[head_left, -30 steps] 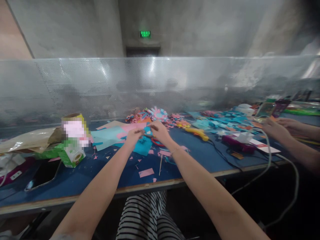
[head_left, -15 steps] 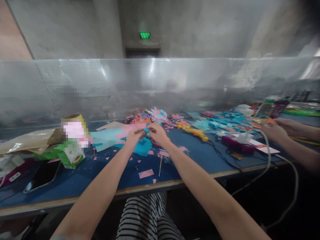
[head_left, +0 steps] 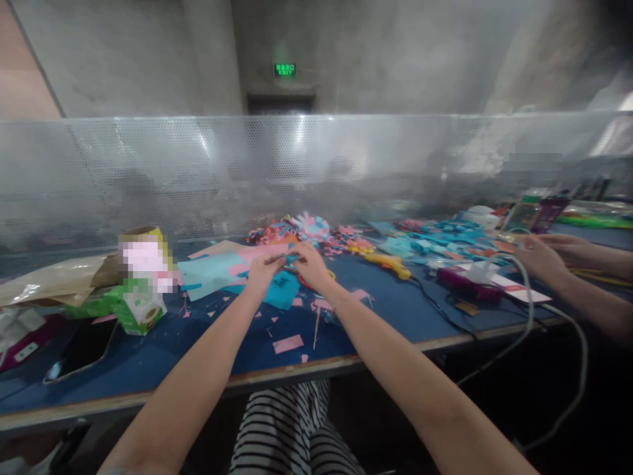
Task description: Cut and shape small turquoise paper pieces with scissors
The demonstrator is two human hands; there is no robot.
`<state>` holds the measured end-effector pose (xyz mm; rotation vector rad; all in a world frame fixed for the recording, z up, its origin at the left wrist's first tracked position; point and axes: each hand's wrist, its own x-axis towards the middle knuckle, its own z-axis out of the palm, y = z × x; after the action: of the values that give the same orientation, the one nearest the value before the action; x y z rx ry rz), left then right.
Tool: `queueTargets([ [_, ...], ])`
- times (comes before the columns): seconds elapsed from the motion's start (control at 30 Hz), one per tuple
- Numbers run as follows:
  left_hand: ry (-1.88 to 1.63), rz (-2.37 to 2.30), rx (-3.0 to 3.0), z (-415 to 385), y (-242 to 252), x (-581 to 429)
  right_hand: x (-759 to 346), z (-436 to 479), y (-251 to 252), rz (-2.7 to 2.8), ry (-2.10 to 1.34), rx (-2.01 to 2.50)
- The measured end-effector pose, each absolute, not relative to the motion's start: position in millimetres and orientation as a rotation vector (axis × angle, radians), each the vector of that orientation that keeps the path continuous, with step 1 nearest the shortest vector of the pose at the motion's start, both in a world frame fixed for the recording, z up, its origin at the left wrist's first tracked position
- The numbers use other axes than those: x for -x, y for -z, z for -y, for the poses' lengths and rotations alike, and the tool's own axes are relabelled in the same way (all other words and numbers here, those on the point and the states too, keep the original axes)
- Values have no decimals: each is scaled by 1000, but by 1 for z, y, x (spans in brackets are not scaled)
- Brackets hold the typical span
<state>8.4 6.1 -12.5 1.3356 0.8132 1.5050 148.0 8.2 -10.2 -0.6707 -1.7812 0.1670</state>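
My left hand (head_left: 263,269) and my right hand (head_left: 310,262) meet over the blue table (head_left: 208,343), fingers pinched together on a small blue paper piece (head_left: 289,258) held between them. Under the hands lie a teal paper sheet (head_left: 283,290) and a light blue and pink sheet (head_left: 217,269). A heap of finished paper flowers (head_left: 309,229) sits just beyond my hands. Pink paper scraps (head_left: 289,343) and a thin wooden stick (head_left: 316,327) lie nearer the table's front edge.
A green carton (head_left: 141,309) and a phone (head_left: 82,349) lie at the left. A yellow glue gun (head_left: 390,262), a purple device (head_left: 465,282) and cables sit to the right. Another person's hands (head_left: 544,256) work at the far right. A perforated metal screen (head_left: 316,171) backs the table.
My hands have drawn slightly closer together on the small blue piece. The other person's hands at the right have shifted a little.
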Motion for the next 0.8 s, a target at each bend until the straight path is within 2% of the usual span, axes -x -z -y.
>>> queueTargets([
  [0.8, -1501, -830, -1195, 7, 3, -14, -147, -12, 12, 1666, -283, 828],
])
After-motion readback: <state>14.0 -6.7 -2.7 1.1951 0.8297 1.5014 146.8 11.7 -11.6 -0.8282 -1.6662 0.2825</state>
